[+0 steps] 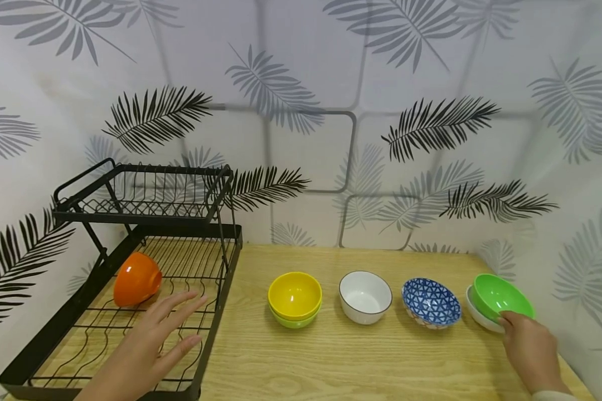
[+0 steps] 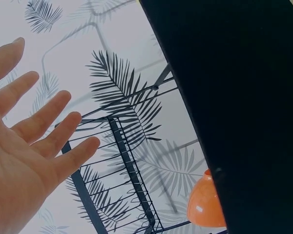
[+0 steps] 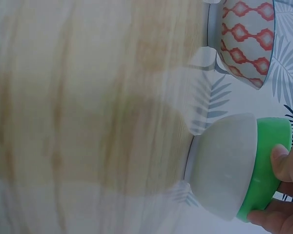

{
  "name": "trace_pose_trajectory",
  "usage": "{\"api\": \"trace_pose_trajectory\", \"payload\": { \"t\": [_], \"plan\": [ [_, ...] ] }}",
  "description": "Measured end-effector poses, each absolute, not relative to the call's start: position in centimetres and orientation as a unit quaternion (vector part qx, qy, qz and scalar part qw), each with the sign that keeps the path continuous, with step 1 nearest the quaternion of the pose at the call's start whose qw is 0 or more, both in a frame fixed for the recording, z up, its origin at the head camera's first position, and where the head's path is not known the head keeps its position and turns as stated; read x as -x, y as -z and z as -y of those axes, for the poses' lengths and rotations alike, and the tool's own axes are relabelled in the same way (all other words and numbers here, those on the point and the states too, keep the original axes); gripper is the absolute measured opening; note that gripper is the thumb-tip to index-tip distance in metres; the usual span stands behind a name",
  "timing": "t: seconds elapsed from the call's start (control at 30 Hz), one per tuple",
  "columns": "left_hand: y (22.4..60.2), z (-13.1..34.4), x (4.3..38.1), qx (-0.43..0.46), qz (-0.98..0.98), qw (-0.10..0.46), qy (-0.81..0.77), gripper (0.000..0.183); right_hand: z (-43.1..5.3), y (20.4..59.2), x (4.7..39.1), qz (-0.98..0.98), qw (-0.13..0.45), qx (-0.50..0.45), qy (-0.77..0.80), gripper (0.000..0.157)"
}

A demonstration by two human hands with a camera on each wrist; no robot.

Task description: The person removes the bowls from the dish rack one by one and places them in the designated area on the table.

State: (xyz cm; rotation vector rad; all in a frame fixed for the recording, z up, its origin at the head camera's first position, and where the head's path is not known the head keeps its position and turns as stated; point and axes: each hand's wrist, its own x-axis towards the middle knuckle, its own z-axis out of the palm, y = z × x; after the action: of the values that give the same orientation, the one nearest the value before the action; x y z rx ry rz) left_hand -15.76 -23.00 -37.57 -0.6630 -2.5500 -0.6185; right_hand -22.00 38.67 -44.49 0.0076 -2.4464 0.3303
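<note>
At the right end of the table, my right hand [image 1: 530, 348] pinches the near rim of a green bowl [image 1: 501, 298]. That bowl sits inside a white bowl [image 3: 224, 165], whose outer side shows in the right wrist view. My left hand [image 1: 150, 348] hovers over the front of a black dish rack [image 1: 215, 312], fingers spread and holding nothing. Beyond its fingertips an orange bowl [image 1: 136, 280] leans on its side on the rack's lower tier. In the left wrist view the palm and spread fingers [image 2: 53, 126] are seen beside the rack.
Left to right on the wooden table [image 1: 361, 362] stand a yellow bowl [image 1: 295, 295] nested in a light green bowl [image 1: 296, 322], a white bowl with a dark rim [image 1: 365, 298], and a blue-patterned bowl [image 1: 431, 302]. A leaf-printed wall [image 1: 311, 156] rises behind.
</note>
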Motion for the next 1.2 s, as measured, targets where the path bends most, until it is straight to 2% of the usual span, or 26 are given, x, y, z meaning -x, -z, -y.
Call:
{"api": "trace_pose_trajectory", "payload": {
  "t": [0.3,0.6,1.03,1.2],
  "plan": [
    [37.7,22.86,15.91,0.223,0.928,0.196,0.224,0.063,-38.78,44.55,22.2,0.945,0.301,-0.002,-0.127,0.009],
    [37.68,22.8,15.93,0.23,0.927,0.2,0.218,0.063,-38.82,44.58,22.14,0.955,0.27,0.009,-0.125,0.017],
    [37.67,23.13,16.09,0.229,0.93,0.185,0.221,0.061,-38.91,44.89,22.34,0.951,0.282,-0.02,-0.121,0.012],
    [37.62,23.5,16.47,0.242,0.924,0.204,0.213,0.063,-38.47,44.89,22.2,0.955,0.27,-0.029,-0.116,0.027]
  ]
}}
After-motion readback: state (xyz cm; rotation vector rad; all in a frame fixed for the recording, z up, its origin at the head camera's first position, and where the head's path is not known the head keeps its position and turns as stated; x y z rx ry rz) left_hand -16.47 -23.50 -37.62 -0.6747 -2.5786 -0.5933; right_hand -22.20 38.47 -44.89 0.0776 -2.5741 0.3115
